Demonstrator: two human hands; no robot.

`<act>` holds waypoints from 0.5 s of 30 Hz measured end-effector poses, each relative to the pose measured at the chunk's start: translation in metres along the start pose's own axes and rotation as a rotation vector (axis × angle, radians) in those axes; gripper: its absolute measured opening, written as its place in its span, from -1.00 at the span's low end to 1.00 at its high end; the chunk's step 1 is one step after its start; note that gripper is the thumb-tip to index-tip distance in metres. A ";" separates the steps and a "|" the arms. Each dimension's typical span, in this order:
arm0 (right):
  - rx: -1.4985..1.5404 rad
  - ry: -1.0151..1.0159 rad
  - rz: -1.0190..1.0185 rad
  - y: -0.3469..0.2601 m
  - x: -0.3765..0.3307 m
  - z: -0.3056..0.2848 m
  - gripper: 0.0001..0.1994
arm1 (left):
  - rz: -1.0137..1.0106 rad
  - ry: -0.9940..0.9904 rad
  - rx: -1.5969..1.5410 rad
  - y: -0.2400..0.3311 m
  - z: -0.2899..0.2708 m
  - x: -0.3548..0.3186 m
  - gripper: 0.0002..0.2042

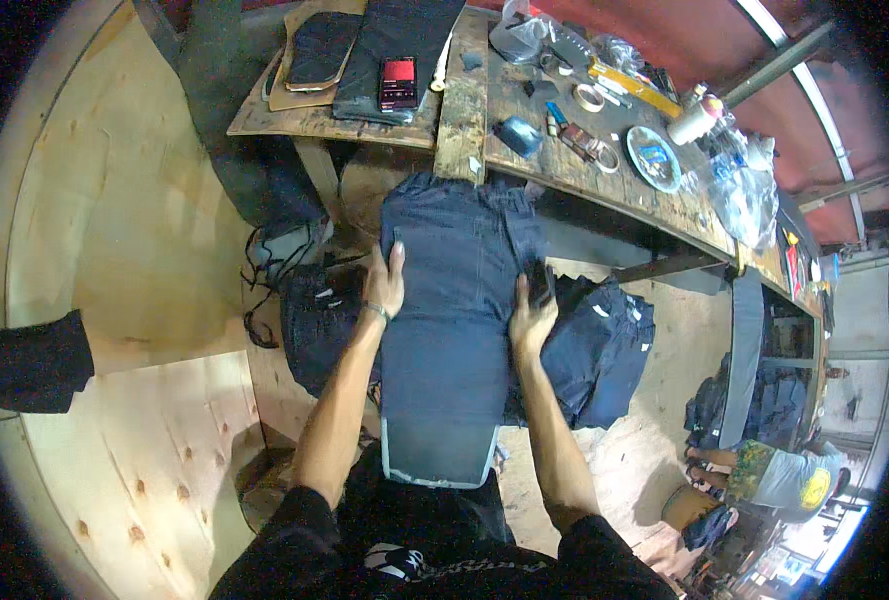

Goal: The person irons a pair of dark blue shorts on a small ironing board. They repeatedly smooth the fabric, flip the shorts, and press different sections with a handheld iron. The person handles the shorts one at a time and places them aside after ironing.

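Black sleeves at six o'clock lead up into two bare forearms that reach toward the middle of the view, where a folded pair of dark blue jeans (447, 320) lies lengthwise in front of the person, its pale hem end nearest the body. At about ten o'clock from the jeans' centre, the left hand (383, 285) rests flat on the left edge of the denim, fingers spread and pointing up, holding nothing. At about two o'clock from that centre, the right hand (530, 318) presses the right edge, its fingers curled around a small dark object (539, 282) that I cannot identify. Just right of the jeans, at three o'clock, sits a stack of folded jeans (604, 345). Toward twelve o'clock stands a wooden workbench (461, 100) carrying a phone (398, 83), tape rolls (590, 97) and a plate (653, 157)
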State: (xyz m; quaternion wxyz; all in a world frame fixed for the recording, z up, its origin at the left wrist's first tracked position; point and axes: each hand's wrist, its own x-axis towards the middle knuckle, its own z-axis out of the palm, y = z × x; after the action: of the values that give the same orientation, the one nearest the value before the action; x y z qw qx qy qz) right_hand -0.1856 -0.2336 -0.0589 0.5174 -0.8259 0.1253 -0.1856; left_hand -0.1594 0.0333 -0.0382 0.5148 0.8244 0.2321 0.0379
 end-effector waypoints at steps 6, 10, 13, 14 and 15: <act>-0.294 -0.148 0.012 -0.059 -0.097 -0.079 -0.15 | -0.157 -0.144 0.083 -0.060 -0.052 -0.182 -0.25; -0.172 -0.194 -0.191 -0.082 -0.046 -0.078 -0.14 | -0.267 -0.257 0.093 -0.065 -0.079 -0.249 -0.38; -0.437 -0.141 -0.285 -0.073 -0.006 -0.043 -0.01 | -0.211 -0.146 -0.002 -0.076 -0.073 -0.271 -0.44; -0.556 -0.144 -0.375 -0.066 -0.001 -0.036 0.02 | -0.114 -0.100 0.056 -0.085 -0.069 -0.279 -0.44; -0.602 -0.221 -0.352 -0.059 -0.005 -0.031 -0.04 | -0.073 -0.074 0.100 -0.096 -0.067 -0.294 -0.44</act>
State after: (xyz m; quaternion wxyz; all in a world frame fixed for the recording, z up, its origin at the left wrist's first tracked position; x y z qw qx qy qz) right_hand -0.2031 -0.2312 0.0053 0.2216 -0.9652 -0.0263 -0.1362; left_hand -0.4744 0.0000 -0.0381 0.4820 0.8410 0.2446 -0.0231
